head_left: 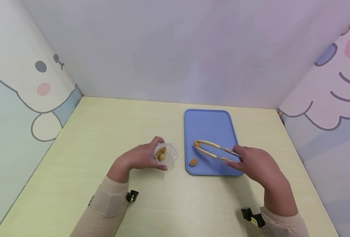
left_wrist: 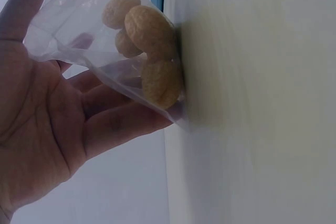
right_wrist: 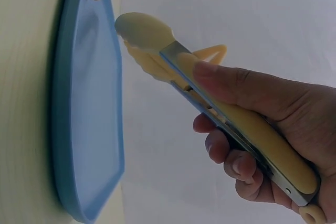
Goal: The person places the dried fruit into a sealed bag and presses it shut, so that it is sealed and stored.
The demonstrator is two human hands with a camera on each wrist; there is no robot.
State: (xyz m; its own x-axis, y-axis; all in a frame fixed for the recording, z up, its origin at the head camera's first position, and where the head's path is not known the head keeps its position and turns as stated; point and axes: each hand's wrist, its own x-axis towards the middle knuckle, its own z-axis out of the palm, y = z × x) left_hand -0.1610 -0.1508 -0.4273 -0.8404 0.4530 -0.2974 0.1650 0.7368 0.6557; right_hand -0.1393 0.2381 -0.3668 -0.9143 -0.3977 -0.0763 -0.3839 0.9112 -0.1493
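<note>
My left hand [head_left: 145,155] holds a clear plastic bag [head_left: 170,153] with several brown walnuts [head_left: 161,157] inside. In the left wrist view, the fingers [left_wrist: 123,124] lie behind the bag, its bottom close to the tabletop. My right hand [head_left: 258,164] grips metal tongs [head_left: 209,153] with cream-coloured tips and handle pads, angled over the blue tray [head_left: 213,123]. In the head view a walnut [head_left: 196,144] is at the tongs' tips. Another walnut [head_left: 193,162] lies in the tray's near left corner.
The pale wood-look table [head_left: 110,121] is bounded by a plain back wall [head_left: 169,49] and side panels with cartoon drawings [head_left: 44,89]. Black camera mounts [head_left: 131,196] are strapped to both wrists. The tray has a low raised rim.
</note>
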